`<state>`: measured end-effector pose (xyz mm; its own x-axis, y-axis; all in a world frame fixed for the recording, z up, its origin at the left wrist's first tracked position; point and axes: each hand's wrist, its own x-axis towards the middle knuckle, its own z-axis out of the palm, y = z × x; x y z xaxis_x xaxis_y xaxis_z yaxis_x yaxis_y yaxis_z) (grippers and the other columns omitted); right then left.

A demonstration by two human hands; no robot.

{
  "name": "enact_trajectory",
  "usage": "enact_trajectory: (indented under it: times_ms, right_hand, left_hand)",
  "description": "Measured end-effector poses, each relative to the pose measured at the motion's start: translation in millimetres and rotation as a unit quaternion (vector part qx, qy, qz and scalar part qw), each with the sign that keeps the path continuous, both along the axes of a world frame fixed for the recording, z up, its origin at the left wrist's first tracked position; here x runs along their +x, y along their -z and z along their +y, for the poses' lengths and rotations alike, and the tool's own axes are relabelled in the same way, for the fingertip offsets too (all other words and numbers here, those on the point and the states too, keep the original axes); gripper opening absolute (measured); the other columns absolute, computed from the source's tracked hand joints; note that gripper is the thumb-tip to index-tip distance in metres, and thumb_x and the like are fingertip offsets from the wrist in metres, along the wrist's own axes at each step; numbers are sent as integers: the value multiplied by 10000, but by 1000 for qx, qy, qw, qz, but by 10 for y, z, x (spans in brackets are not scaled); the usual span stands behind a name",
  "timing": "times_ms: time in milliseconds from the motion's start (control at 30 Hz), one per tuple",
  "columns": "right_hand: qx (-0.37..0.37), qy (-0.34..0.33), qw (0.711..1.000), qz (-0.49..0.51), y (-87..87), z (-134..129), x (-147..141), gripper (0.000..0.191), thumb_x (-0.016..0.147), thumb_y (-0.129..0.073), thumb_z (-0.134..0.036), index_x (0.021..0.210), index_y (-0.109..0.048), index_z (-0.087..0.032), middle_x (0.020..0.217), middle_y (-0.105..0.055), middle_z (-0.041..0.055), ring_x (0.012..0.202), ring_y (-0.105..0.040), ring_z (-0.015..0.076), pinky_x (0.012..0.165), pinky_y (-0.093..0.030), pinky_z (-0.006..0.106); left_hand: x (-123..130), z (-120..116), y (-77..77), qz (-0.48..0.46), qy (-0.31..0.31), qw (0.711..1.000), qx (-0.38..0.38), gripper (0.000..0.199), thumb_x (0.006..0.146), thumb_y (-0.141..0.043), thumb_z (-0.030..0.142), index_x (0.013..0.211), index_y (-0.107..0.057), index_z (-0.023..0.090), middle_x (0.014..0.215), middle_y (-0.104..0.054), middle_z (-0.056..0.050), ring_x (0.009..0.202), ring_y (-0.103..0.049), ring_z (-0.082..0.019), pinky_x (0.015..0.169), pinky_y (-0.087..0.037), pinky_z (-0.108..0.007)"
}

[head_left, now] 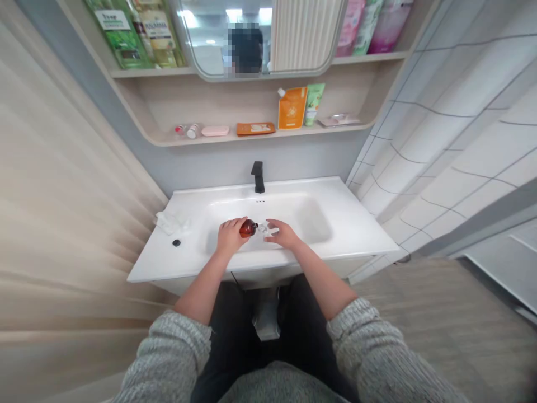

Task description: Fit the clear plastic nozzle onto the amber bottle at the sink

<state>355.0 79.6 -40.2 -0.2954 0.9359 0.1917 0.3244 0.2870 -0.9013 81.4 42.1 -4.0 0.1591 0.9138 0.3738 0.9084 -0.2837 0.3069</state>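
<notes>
One glossy amber bottle (247, 228), dark neck, tipped sideways over one basin (314, 218) — left hand (230, 234) fingers wrapped round it. Right hand (284, 233) fingers grip one small clear item (262, 227) — detail unreadable.

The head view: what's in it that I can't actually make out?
All in the head view:
Brown bottle: its base end is hidden behind the left hand.
Clear item by the right hand: too small and blurred to name.
Green bottle, upper left: its top is cut off by the picture's upper edge.
Orange pouch: its lettering is too small to read.
</notes>
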Motion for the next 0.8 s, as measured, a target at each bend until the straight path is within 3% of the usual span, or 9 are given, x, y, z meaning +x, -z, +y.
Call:
enact_trajectory:
  times_ms: [800]
  right_hand:
    - [12,6,999,-36,10,12,-1,865,637,-1049,-321,1442,-737,-276,1234,-801,97,1101,-771,297,1006,-646,464]
  left_hand:
    - [23,-55,-57,18,6,1000,11,716,882,-833,292,1571,-649,355,1464,-734,-112,1387,-612,-393,1312,-320,-581]
